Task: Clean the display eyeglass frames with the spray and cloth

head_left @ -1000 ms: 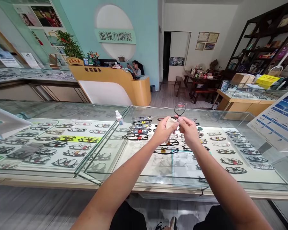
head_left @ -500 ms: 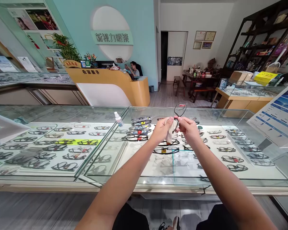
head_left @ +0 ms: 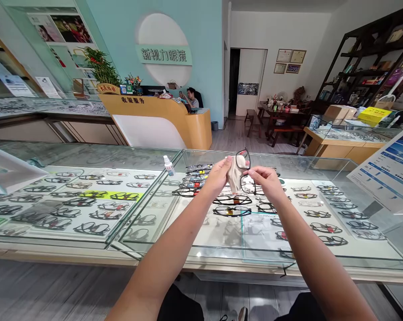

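Above the glass display counter (head_left: 221, 261) I hold a pair of black-framed glasses (head_left: 244, 171) upright between both hands. My left hand (head_left: 218, 176) is closed on a beige cleaning cloth (head_left: 234, 177), which it presses against one lens. My right hand (head_left: 267, 182) pinches the frame at its lower right side. A stack of several glasses (head_left: 193, 180) lies on the glass just left of my hands, and more frames (head_left: 232, 210) lie beneath them.
A small white spray bottle (head_left: 168, 166) stands on the counter seam at left. Rows of frames fill the cases under the glass. A slanted printed sign (head_left: 387, 171) stands at right. A person sits behind the orange reception desk (head_left: 161, 119). Dark shelves line the right wall.
The glasses have turned and dropped a little, from one lens sticking up to the frame in front of the cloth. My left hand has moved the cloth up onto the lens.
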`<state>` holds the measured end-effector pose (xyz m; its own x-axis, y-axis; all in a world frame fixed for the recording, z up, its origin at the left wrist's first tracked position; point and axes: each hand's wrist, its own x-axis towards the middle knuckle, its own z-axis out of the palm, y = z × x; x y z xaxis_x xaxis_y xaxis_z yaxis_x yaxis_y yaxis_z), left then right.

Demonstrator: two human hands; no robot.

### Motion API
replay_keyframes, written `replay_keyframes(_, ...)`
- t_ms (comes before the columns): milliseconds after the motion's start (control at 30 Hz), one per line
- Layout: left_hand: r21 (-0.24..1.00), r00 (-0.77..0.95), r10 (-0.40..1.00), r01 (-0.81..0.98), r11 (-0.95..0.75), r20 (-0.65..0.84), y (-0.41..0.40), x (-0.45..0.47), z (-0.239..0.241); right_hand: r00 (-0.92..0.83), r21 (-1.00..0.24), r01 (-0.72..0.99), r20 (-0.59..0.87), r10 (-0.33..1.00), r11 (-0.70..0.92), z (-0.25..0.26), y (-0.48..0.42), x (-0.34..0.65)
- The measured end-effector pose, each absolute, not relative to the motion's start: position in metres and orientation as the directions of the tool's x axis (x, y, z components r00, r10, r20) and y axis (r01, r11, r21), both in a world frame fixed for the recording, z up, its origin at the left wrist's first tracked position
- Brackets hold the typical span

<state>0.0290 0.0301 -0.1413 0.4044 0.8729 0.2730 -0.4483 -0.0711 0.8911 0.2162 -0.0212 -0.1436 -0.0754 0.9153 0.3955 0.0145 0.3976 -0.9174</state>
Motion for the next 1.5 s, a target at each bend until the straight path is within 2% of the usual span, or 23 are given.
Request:
replay_keyframes(300,0.928,0.420,0.868,-0.357,-0.109,0.264,0.021,0.026,-0.135,-0.203,-0.918,0.083,0.366,0.908,0.389,-0.140,-0.025,0.210)
replay_keyframes(467,0.945,0.478,0.842,-0.308,-0.106,0.251,0.025,0.021,-0.137,-0.182,-0.945,0.007,0.321,0.929,0.328,-0.140,-0.026,0.208)
replay_keyframes(667,0.939,0.562,0.780,-0.330,-0.093,0.275,0.028,0.015,-0.137,-0.134,-0.963,-0.063,0.268,0.954,0.261,-0.145,-0.021,0.214)
replay_keyframes(933,0.937,0.552,0.778,-0.325,-0.130,0.299,0.025,0.016,-0.136,-0.149,-0.957,-0.144,0.273,0.950,0.253,-0.147,-0.018,0.215)
replay_keyframes(1167,0.936,0.444,0.841,-0.296,-0.188,0.310,0.019,0.023,-0.134,-0.189,-0.964,-0.132,0.251,0.949,0.229,-0.146,-0.021,0.210)
replay_keyframes(1500,0.906,0.128,0.925,-0.286,-0.311,0.358,0.006,0.040,-0.137,-0.223,-0.965,-0.087,0.262,0.939,0.249,-0.146,-0.032,0.189)
